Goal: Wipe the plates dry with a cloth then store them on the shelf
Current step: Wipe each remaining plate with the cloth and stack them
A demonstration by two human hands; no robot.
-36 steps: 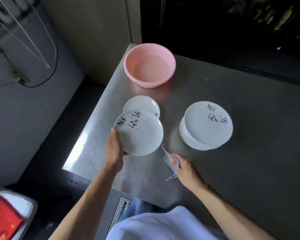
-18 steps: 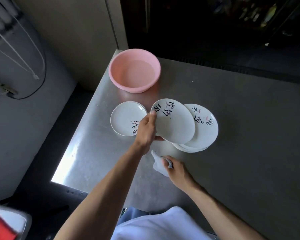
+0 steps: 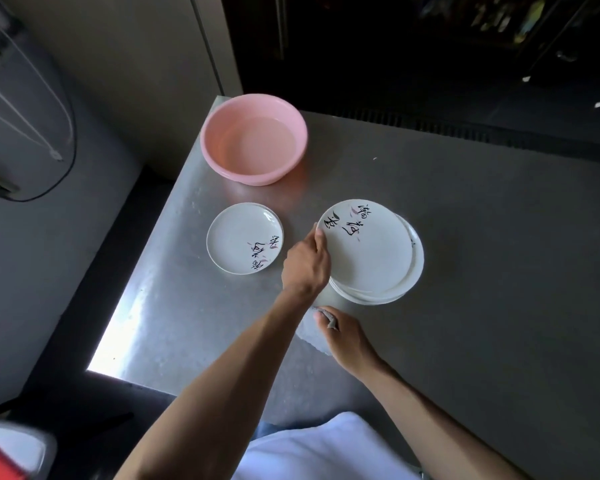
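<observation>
Metal table (image 3: 499, 271), pink basin (image 3: 253, 140), plate (image 3: 243, 237), plate stack (image 3: 371, 251)

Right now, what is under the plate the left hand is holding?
More white plates sit stacked under the top plate; only their rims peek out on the right and front. Their faces are covered, so I can't count them.

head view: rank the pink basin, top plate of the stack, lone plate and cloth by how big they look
1. pink basin and top plate: about alike, too close to rank
2. lone plate
3. cloth, smallest, though only partly visible
</observation>
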